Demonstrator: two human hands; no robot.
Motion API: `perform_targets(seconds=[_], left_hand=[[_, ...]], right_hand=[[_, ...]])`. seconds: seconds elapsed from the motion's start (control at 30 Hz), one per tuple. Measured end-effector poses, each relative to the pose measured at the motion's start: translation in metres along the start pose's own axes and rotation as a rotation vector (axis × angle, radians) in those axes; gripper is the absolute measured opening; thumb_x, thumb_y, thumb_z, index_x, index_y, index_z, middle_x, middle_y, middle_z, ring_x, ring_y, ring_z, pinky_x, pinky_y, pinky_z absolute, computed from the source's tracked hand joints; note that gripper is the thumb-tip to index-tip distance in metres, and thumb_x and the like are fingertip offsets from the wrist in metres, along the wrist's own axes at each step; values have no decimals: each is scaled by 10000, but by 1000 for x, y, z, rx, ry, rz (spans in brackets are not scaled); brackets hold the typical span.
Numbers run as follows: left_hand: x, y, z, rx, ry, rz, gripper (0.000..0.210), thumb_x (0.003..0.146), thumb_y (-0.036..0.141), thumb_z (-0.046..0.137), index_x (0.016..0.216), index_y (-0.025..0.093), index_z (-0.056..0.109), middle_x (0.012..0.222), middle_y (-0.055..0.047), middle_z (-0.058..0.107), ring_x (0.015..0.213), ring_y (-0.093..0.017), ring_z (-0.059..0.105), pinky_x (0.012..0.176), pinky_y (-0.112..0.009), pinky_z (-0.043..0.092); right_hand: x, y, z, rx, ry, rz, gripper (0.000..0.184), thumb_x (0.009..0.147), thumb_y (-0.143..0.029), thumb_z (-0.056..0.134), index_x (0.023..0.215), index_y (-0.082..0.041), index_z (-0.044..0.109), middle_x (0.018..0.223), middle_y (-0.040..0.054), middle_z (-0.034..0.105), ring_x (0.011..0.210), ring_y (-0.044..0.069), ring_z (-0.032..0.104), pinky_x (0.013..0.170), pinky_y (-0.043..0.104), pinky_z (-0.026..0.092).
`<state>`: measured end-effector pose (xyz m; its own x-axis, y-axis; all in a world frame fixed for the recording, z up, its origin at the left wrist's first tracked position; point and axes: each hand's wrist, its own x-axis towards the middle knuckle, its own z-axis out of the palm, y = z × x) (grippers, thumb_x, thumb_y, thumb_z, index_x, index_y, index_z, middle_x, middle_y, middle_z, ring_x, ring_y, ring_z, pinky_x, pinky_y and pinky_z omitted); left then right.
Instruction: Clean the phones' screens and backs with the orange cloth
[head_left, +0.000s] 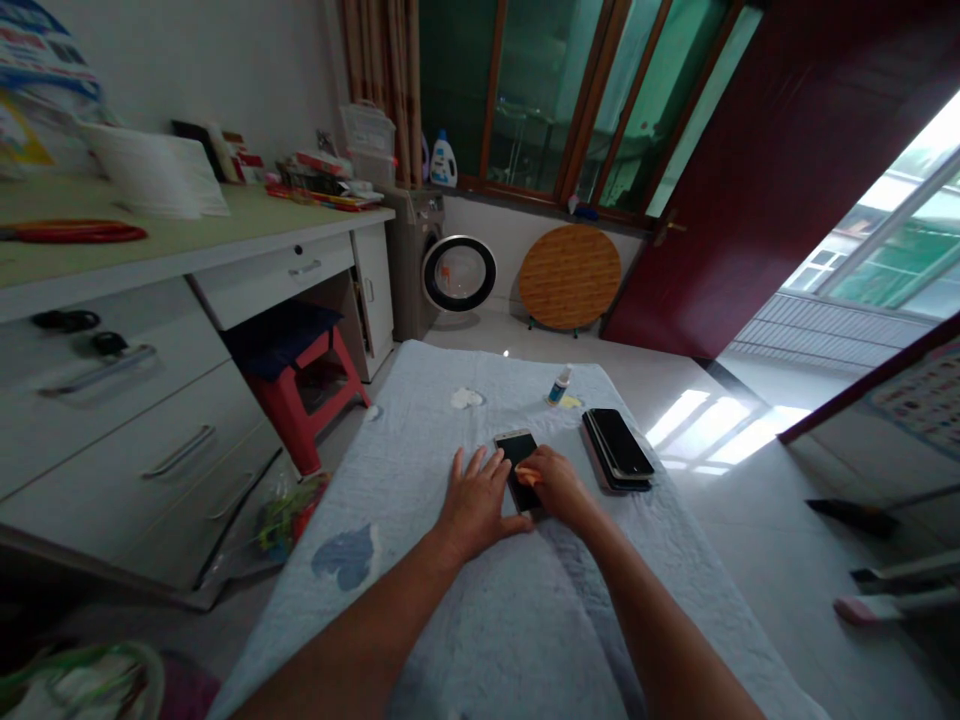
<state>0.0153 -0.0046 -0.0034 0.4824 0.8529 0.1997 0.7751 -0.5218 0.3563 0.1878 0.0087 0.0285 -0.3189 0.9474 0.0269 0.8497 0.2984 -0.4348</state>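
Observation:
A smartphone [514, 446] with a dark screen and pale frame lies face up on the cloth-covered table [420, 400]. Along its left edge rests my left hand [478, 497], fingers spread, with the fingertips and thumb at the phone. My right hand [553, 482] is closed on an orange cloth [529, 476], which it presses to the screen. To the right lies a stack of dark phones [616, 445], the top one face up. A small spray bottle [559, 386] stands upright beyond the phones, beside a yellow patch.
At the left runs a desk [300, 235] with a paper roll [154, 170] and red-handled scissors [82, 232]. Under it stands a red stool [309, 390]. A washing machine [414, 260] with its door open and a round wooden tabletop [570, 275] are at the back.

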Motion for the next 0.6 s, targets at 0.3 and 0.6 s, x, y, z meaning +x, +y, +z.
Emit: perform_targets(seconds=[0.3,0.6], left_hand=[[0,3,-6,-62,38,13,744,689,525,667,1307,179,441,1379,-143,470,1300,-328,398,1148,-568,94],[-1,-12,1,-223,121,33,812,625,355,687,1315,146,314,1305,-163,453,1239,-314,443,1051,-467,369]], right_hand=[[64,-1,8,-188,67,4,267,910,-202,462,866,-152,720,864,74,605,827,151,529,749,230,358],[5,-5,6,18,-84,-147,215,840,-118,530,891,-180,729,891,50,588,786,129,531,736,226,385]])
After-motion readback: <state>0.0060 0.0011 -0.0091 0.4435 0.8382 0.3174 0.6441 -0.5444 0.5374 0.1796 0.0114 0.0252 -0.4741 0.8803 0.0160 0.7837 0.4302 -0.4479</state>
